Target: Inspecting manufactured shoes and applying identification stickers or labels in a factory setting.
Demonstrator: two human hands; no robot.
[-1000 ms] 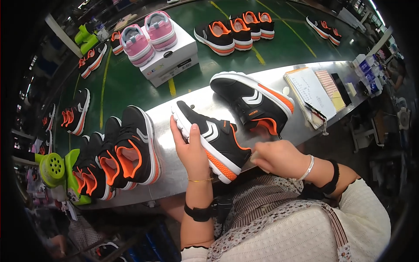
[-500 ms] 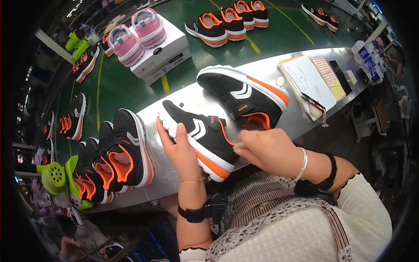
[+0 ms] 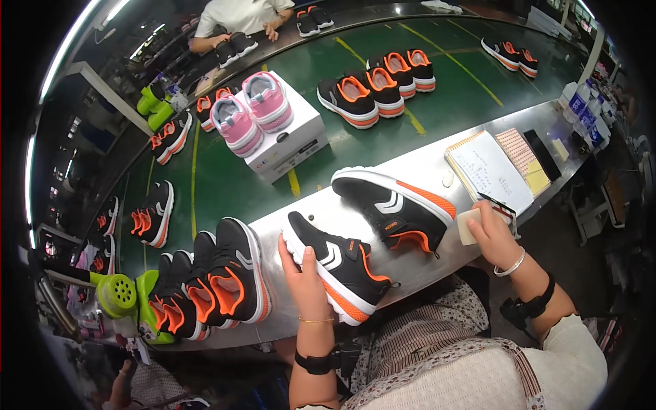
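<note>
My left hand (image 3: 305, 283) grips a black sneaker (image 3: 348, 256) with a white sole and orange heel, thumb along its side and fingers under the sole. The shoe lies tilted on its side, its orange-lined opening toward me. In my right hand (image 3: 495, 238), off to the right by the notebook, is a small cream-coloured block (image 3: 469, 227) with squared edges, pinched between thumb and fingers. Between the hands, a matching sneaker (image 3: 393, 205) rests on the metal table (image 3: 294, 342), its toe pointing left. The two shoes lie close together.
Several black-and-orange sneakers (image 3: 229, 280) stand at left beside a bright green fixture (image 3: 117, 295). Pink shoes (image 3: 266, 102) sit on a white box (image 3: 294, 147) upon the green conveyor (image 3: 355, 154), with more pairs behind. A notebook (image 3: 488, 171) lies right. Another person (image 3: 242, 17) handles shoes opposite.
My right hand has swung away from the held sneaker's opening to the right, and the cream block now shows in it. My left hand keeps its hold. The view has shifted, showing the person opposite.
</note>
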